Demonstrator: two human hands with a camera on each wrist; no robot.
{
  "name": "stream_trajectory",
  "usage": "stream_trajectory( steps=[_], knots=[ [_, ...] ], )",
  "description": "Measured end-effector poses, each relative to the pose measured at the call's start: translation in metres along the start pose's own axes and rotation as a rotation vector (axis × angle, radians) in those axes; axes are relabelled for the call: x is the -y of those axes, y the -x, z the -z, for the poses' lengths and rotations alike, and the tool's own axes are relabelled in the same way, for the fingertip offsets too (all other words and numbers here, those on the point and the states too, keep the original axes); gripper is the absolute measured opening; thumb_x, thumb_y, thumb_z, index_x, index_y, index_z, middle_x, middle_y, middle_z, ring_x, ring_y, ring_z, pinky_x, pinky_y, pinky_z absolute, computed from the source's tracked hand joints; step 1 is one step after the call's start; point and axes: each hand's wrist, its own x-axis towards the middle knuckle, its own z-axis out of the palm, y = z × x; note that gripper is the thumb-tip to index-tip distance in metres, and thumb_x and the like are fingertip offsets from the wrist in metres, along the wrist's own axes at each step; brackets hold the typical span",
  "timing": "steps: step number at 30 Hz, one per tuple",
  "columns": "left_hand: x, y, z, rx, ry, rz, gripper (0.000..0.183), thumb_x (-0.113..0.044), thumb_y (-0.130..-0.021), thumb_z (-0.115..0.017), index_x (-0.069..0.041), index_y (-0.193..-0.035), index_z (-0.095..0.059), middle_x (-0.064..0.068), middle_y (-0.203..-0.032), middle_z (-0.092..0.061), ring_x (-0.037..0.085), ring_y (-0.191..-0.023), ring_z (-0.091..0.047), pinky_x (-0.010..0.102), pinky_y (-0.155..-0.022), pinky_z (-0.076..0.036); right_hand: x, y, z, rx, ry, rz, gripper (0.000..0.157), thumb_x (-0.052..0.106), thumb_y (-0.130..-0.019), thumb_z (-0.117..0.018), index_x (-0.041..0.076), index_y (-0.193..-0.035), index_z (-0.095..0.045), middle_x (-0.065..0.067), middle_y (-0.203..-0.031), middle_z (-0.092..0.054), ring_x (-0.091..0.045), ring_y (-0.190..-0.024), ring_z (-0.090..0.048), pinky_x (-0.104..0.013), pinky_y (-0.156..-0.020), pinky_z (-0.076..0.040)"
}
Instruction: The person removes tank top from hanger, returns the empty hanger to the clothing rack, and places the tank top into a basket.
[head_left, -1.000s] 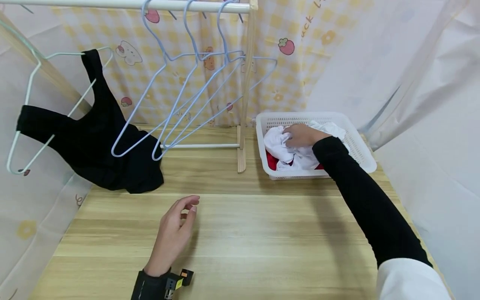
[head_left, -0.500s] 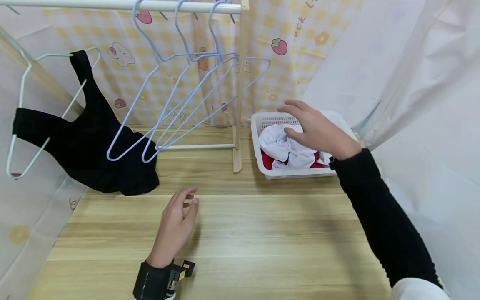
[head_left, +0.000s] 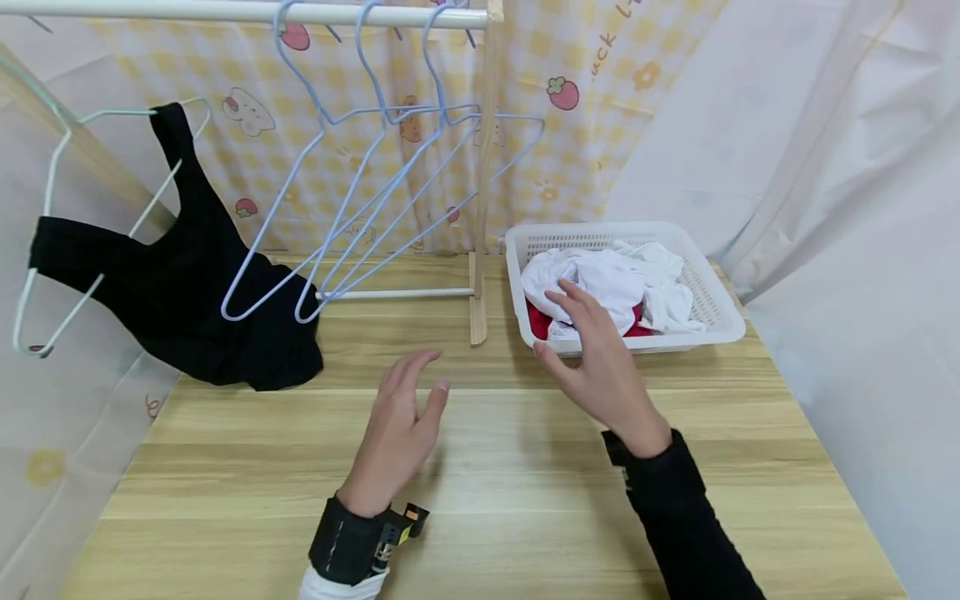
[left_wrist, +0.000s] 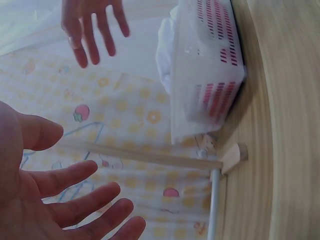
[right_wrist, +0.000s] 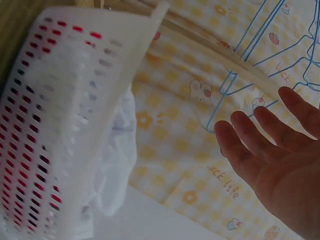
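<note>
My right hand (head_left: 603, 362) hovers in front of the white plastic basket (head_left: 720, 321), fingers spread and holding nothing. White clothes (head_left: 600, 279) lie in the basket over some red cloth (head_left: 538, 321). To the left, my left hand (head_left: 397, 417) hangs over the table, its fingers relaxed and nothing in it. Both hands are bare of cloth, and the left wrist view shows the left palm (left_wrist: 60, 195) with the fingers apart. In the right wrist view the right hand (right_wrist: 275, 155) is beside the basket's perforated wall (right_wrist: 75, 100).
A rack with a white top rail (head_left: 187, 10) stands at the back. Several blue hangers (head_left: 352, 192) hang there. On the left, a black tank top (head_left: 195, 275) hangs on a pale green hanger (head_left: 48, 183). The wooden table (head_left: 487, 500) lies beneath, with curtains around it.
My right hand has come out of the basket without cloth and moved toward me and left. My left hand has shifted a little right. The clothes stay in the basket.
</note>
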Motion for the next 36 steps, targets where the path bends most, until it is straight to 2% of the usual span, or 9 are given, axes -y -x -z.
stream_trajectory(
  steps=[4,7,13,18,22,26,30,33,36],
  knots=[
    [-0.015,-0.004,-0.005,-0.006,-0.024,-0.037,0.049,-0.027,-0.112,-0.057,-0.011,-0.158,-0.051,0.01,-0.162,-0.049,0.032,-0.154,-0.041,0.061,-0.123,-0.04,-0.003,0.021,-0.011,0.026,-0.034,-0.074,0.063,0.021,-0.099,-0.076,0.008,-0.156,-0.053,-0.017,-0.17,-0.042,-0.038,-0.158,-0.039,-0.064,-0.124,-0.037],
    [-0.027,-0.011,-0.004,-0.029,-0.084,-0.109,0.048,-0.029,-0.112,-0.057,-0.01,-0.156,-0.053,0.01,-0.158,-0.055,0.031,-0.149,-0.048,0.059,-0.119,-0.046,-0.01,0.034,-0.014,0.036,-0.059,-0.129,0.063,0.018,-0.099,-0.077,0.008,-0.156,-0.054,-0.017,-0.17,-0.041,-0.038,-0.157,-0.039,-0.064,-0.123,-0.038],
    [-0.05,-0.029,0.01,-0.143,-0.166,-0.362,0.044,-0.024,-0.111,-0.057,-0.003,-0.149,-0.058,0.016,-0.147,-0.064,0.033,-0.137,-0.06,0.055,-0.108,-0.056,-0.023,0.054,-0.015,0.047,-0.06,-0.187,0.061,0.019,-0.099,-0.077,0.006,-0.154,-0.055,-0.018,-0.17,-0.04,-0.04,-0.157,-0.039,-0.065,-0.122,-0.037],
    [-0.068,-0.049,0.032,-0.286,-0.232,-0.564,0.04,-0.018,-0.108,-0.057,0.004,-0.141,-0.062,0.021,-0.137,-0.07,0.037,-0.128,-0.066,0.052,-0.105,-0.058,-0.028,0.062,-0.016,0.04,-0.069,-0.215,0.057,0.018,-0.099,-0.077,0.004,-0.151,-0.057,-0.02,-0.168,-0.042,-0.042,-0.155,-0.042,-0.067,-0.121,-0.038],
    [-0.083,-0.063,0.059,-0.374,-0.31,-0.629,0.041,-0.02,-0.109,-0.055,0.005,-0.14,-0.062,0.023,-0.137,-0.07,0.039,-0.128,-0.067,0.052,-0.104,-0.059,-0.028,0.067,-0.017,0.028,-0.072,-0.231,0.055,0.018,-0.099,-0.076,0.005,-0.15,-0.059,-0.02,-0.167,-0.043,-0.043,-0.153,-0.044,-0.069,-0.12,-0.038],
    [-0.095,-0.075,0.092,-0.505,-0.405,-0.686,0.04,-0.023,-0.109,-0.051,0.004,-0.135,-0.066,0.023,-0.131,-0.073,0.042,-0.121,-0.069,0.056,-0.094,-0.06,-0.027,0.07,-0.016,0.025,-0.074,-0.234,0.055,0.018,-0.099,-0.076,0.007,-0.15,-0.059,-0.019,-0.168,-0.043,-0.043,-0.153,-0.044,-0.069,-0.12,-0.038],
    [-0.103,-0.083,0.131,-0.611,-0.426,-0.672,0.041,-0.026,-0.108,-0.051,0.002,-0.133,-0.069,0.021,-0.129,-0.073,0.044,-0.119,-0.066,0.059,-0.093,-0.054,-0.025,0.073,-0.015,0.032,-0.081,-0.239,0.056,0.017,-0.099,-0.076,0.008,-0.151,-0.058,-0.017,-0.169,-0.041,-0.042,-0.154,-0.043,-0.069,-0.121,-0.037],
    [-0.101,-0.092,0.168,-0.652,-0.357,-0.57,0.038,-0.024,-0.106,-0.054,-0.002,-0.131,-0.072,0.017,-0.128,-0.075,0.035,-0.12,-0.067,0.04,-0.098,-0.055,-0.022,0.075,-0.016,0.035,-0.087,-0.238,0.056,0.017,-0.099,-0.076,0.008,-0.151,-0.059,-0.018,-0.168,-0.042,-0.043,-0.154,-0.043,-0.069,-0.12,-0.037],
    [-0.093,-0.104,0.205,-0.713,-0.282,-0.387,0.034,-0.026,-0.107,-0.057,-0.011,-0.13,-0.076,0.003,-0.128,-0.076,0.013,-0.12,-0.067,0.018,-0.1,-0.049,-0.02,0.078,-0.018,0.043,-0.094,-0.237,0.055,0.016,-0.099,-0.076,0.005,-0.15,-0.059,-0.02,-0.168,-0.042,-0.045,-0.153,-0.043,-0.069,-0.12,-0.038]
  ],
)
